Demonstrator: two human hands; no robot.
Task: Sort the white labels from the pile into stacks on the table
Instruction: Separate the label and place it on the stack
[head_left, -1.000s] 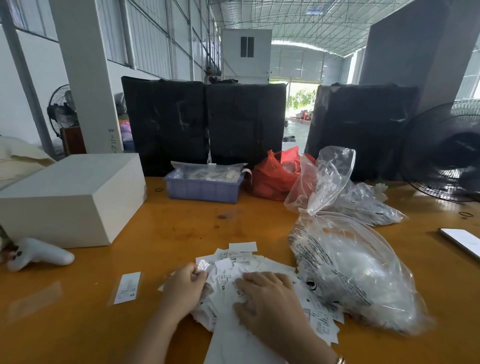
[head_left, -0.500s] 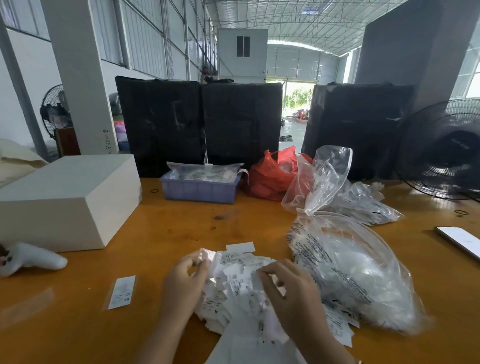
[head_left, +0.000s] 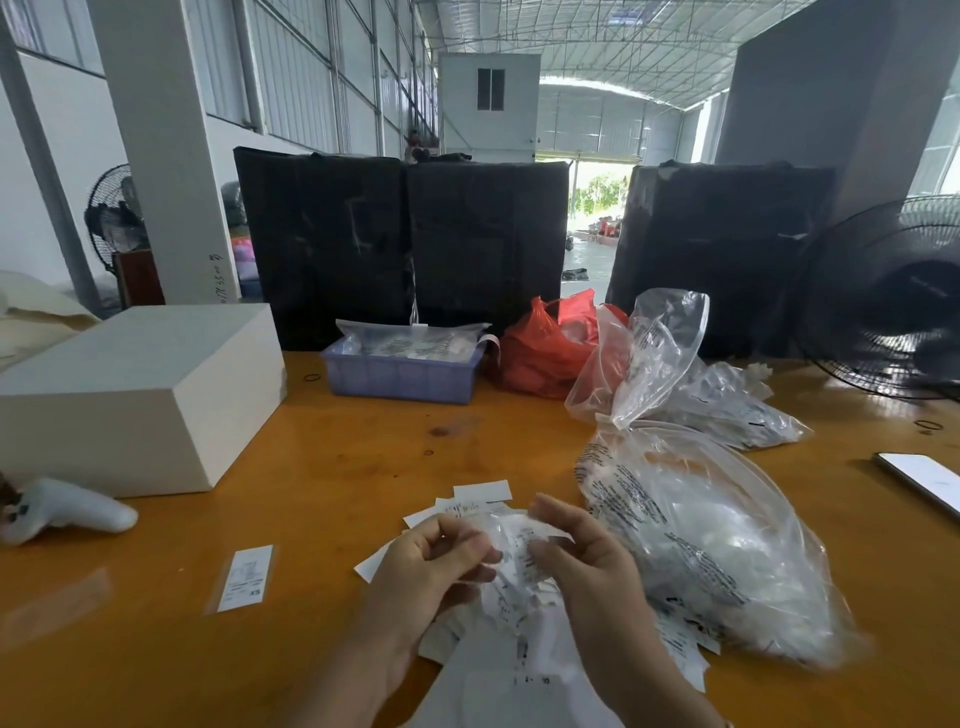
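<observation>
A loose pile of white labels (head_left: 511, 613) lies on the orange table (head_left: 322, 499) near its front edge. My left hand (head_left: 426, 577) and my right hand (head_left: 587, 577) are raised over the pile, and both pinch a handful of labels (head_left: 511, 535) between them. More labels hang blurred under the fingers. A few labels (head_left: 480, 491) lie flat just beyond the hands. One single label (head_left: 245, 578) marked XS lies alone on the table to the left.
A large clear plastic bag (head_left: 701, 540) lies right of the pile, a second one (head_left: 727, 405) behind it. A white box (head_left: 135, 395) and a white controller (head_left: 67, 512) are at left. A purple tray (head_left: 400, 376), red bag (head_left: 545, 348), fan (head_left: 888, 306) and phone (head_left: 919, 478) stand farther off.
Both hands have risen from lying on the pile and have gathered a handful of labels, which they now hold up between them.
</observation>
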